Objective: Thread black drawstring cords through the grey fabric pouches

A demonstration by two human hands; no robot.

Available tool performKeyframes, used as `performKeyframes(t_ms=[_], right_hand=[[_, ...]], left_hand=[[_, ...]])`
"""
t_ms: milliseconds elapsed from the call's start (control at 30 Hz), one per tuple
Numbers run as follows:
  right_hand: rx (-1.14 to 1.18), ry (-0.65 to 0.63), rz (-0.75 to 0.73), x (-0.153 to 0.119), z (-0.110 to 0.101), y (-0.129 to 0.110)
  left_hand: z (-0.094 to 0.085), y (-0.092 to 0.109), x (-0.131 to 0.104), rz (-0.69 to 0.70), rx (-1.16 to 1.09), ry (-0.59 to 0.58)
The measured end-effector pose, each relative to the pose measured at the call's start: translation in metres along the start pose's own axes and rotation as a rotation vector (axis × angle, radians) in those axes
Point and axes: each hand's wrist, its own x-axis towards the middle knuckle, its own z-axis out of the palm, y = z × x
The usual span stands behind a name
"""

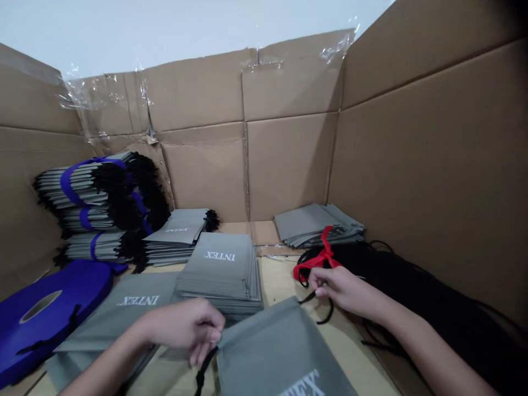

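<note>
In front of me lies a grey drawstring bag (276,346) with white INTEX lettering, upside down from here. My left hand (190,330) pinches the bag's upper left corner, where a knotted black cord end hangs down. At the upper right corner, the fingers of my right hand (338,286) are closed on the black drawstring (308,298), whose loose end curls below. Just behind the bag stands a neat stack of grey INTEX bags (223,258). More grey bags (127,297) lie left, partly behind my left forearm.
Bundles of bags tied with purple strap (97,203) are piled at the far left, behind a purple webbing roll (53,324). Black cords (404,286) with a red tie (325,256) lie right. Flat grey bags (313,223) sit behind them. Cardboard walls (289,159) enclose the table.
</note>
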Motion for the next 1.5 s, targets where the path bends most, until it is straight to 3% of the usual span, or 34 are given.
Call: performKeyframes(t_ms=[100,200,300,333,400,433,500,600,700,800,933,1033,1233,1333,1433,1500], right_hand=[[0.008,0.015,-0.046,0.003,0.009,-0.013],[0.028,0.023,-0.13,0.005,0.019,-0.031],[0.013,0.067,-0.269,0.004,0.026,-0.049],[-0.007,0.097,-0.318,0.003,0.028,-0.053],[-0.053,0.167,-0.412,0.002,0.032,-0.057],[-0.074,0.207,-0.456,0.002,0.033,-0.058],[-0.11,0.302,-0.56,0.002,0.034,-0.057],[-0.156,0.446,-0.7,0.002,0.032,-0.055],[-0.206,0.541,-0.739,-0.001,0.027,-0.053],[-0.25,0.566,-0.714,-0.005,0.022,-0.046],[-0.274,0.598,-0.626,-0.006,0.017,-0.029],[-0.339,0.561,-0.602,-0.007,0.012,-0.02],[-0.543,0.425,-0.672,-0.005,0.008,-0.016],[-0.596,0.445,-0.7,-0.002,0.012,-0.022],[-0.637,0.487,-0.724,0.002,0.017,-0.033],[-0.649,0.546,-0.725,0.002,0.019,-0.04]], left_hand=[[-0.006,-0.003,-0.014,-0.047,0.324,0.102],[-0.009,0.0,-0.035,-0.12,0.675,0.348],[-0.001,0.025,-0.048,-0.396,0.853,0.543],[0.005,0.037,-0.047,-0.411,0.913,0.588],[0.018,0.06,-0.034,-0.265,0.931,0.676],[0.025,0.068,-0.023,-0.064,0.862,0.691],[0.036,0.077,0.005,0.213,0.636,0.645],[0.043,0.07,0.043,0.298,0.492,0.634],[0.043,0.056,0.063,0.415,0.45,0.449],[0.042,0.048,0.066,0.461,0.381,0.297],[0.037,0.047,0.061,0.475,0.07,0.355],[0.031,0.048,0.059,0.479,-0.007,0.455],[0.025,0.044,0.06,0.384,0.228,0.594],[0.025,0.041,0.06,0.345,0.44,0.672],[0.025,0.038,0.06,0.41,0.743,0.671],[0.028,0.037,0.061,0.458,0.828,0.677]])
